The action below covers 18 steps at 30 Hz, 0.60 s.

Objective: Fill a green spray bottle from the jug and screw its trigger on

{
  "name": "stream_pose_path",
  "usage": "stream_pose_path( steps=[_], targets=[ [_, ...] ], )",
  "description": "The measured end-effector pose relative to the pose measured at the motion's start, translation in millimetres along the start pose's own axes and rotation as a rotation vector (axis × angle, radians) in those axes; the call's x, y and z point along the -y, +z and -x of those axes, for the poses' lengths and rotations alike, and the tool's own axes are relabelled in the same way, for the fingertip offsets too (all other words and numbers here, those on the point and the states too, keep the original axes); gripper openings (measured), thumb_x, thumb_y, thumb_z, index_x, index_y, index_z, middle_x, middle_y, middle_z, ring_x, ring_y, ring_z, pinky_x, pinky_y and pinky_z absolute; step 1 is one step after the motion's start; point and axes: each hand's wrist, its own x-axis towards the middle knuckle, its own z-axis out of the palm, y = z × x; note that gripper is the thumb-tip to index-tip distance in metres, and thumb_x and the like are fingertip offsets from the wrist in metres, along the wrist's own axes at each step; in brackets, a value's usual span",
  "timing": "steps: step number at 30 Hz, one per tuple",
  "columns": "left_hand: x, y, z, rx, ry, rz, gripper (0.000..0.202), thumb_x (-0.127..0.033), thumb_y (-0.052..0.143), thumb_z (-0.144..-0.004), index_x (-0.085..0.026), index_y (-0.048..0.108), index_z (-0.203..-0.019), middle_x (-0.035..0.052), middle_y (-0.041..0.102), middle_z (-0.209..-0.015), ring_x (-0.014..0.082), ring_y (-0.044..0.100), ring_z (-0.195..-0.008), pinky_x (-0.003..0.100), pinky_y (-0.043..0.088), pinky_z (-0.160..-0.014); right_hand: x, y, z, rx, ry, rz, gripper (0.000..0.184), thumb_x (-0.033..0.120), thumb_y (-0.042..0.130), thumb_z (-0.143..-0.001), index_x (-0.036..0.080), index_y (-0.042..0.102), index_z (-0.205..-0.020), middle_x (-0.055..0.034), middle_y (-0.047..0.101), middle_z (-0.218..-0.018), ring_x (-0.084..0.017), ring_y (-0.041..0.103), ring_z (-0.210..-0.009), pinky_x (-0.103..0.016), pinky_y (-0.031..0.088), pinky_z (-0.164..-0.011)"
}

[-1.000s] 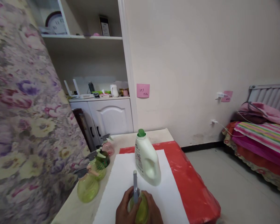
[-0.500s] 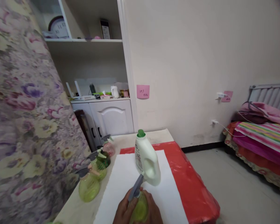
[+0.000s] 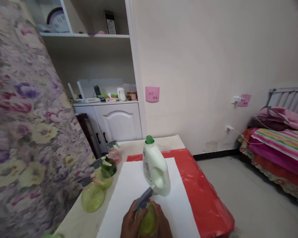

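Both of my hands wrap a green spray bottle (image 3: 146,222) at the bottom edge of the view. My left hand (image 3: 129,222) is on its left side and my right hand (image 3: 162,222) on its right. The bottle's grey spray head (image 3: 142,199) is turned so its nozzle points up and right, toward a white detergent jug (image 3: 156,168) with a green cap that stands just beyond on a white sheet (image 3: 129,185). The sheet lies on a red cloth (image 3: 201,188) over the table.
Three more spray bottles (image 3: 92,195) stand in a row along the table's left edge, beside a flowered curtain (image 3: 22,132). A white cabinet (image 3: 116,122) with shelves is behind. A bed (image 3: 280,145) with striped bedding stands at the right, across open floor.
The spray head has been twisted from pointing straight ahead to pointing up and right. Both hands stay on the bottle. The view has shifted slightly.
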Motion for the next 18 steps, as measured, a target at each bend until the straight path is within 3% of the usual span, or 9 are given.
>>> stream_pose_path(
  steps=[4, 8, 14, 16, 18],
  targets=[
    [-1, -9.5, -6, 0.092, -0.001, -0.023, 0.034, -0.045, 0.067, -0.078, -0.022, 0.074, -0.102, 0.0048, 0.079, -0.096, 0.0263, 0.070, -0.087, 0.037, 0.056, -0.085, 2, -5, -2, 0.049, 0.029, -0.023, 0.097, 0.009, 0.077, -0.038, 0.019, 0.045, -0.129, -0.0122, 0.062, -0.125, -0.033, 0.059, -0.120, -0.042, 0.049, -0.103],
    [-1, -11.6, -3, 0.018, -0.004, -0.121, 0.025, -0.046, 0.068, -0.077, -0.021, 0.075, -0.079, 0.0029, 0.077, -0.078, 0.0274, 0.070, -0.087, 0.038, 0.057, -0.083, 7, -10, -3, 0.081, 0.063, -0.070, 0.096, 0.010, 0.075, -0.040, 0.019, 0.043, -0.130, -0.0113, 0.063, -0.126, -0.032, 0.060, -0.118, -0.040, 0.050, -0.101],
    [12, 2.3, 2, -0.144, -0.030, 0.015, 0.043, -0.046, 0.078, -0.064, -0.019, 0.071, -0.098, 0.0092, 0.077, -0.105, 0.0310, 0.068, -0.104, 0.040, 0.054, -0.092, 7, -5, 0, 0.046, 0.048, -0.023, 0.091, 0.008, 0.067, -0.043, 0.021, 0.043, -0.130, -0.0115, 0.062, -0.127, -0.031, 0.059, -0.120, -0.041, 0.050, -0.102],
    [16, 4.6, 2, -0.199, -0.049, 0.034, 0.045, -0.044, 0.078, -0.064, -0.019, 0.070, -0.101, 0.0090, 0.078, -0.105, 0.0303, 0.069, -0.103, 0.038, 0.055, -0.091, 4, -1, 0, 0.018, 0.047, 0.000, 0.092, 0.007, 0.067, -0.043, 0.021, 0.042, -0.130, -0.0128, 0.060, -0.129, -0.033, 0.056, -0.123, -0.045, 0.048, -0.104],
    [18, 4.0, 1, -0.181, -0.063, 0.038, 0.041, -0.043, 0.077, -0.067, -0.019, 0.070, -0.100, 0.0080, 0.078, -0.101, 0.0291, 0.070, -0.096, 0.037, 0.057, -0.084, 2, 1, 0, 0.008, 0.078, 0.002, 0.094, 0.006, 0.069, -0.040, 0.022, 0.043, -0.130, -0.0129, 0.062, -0.127, -0.035, 0.058, -0.121, -0.047, 0.049, -0.103]
  ],
)
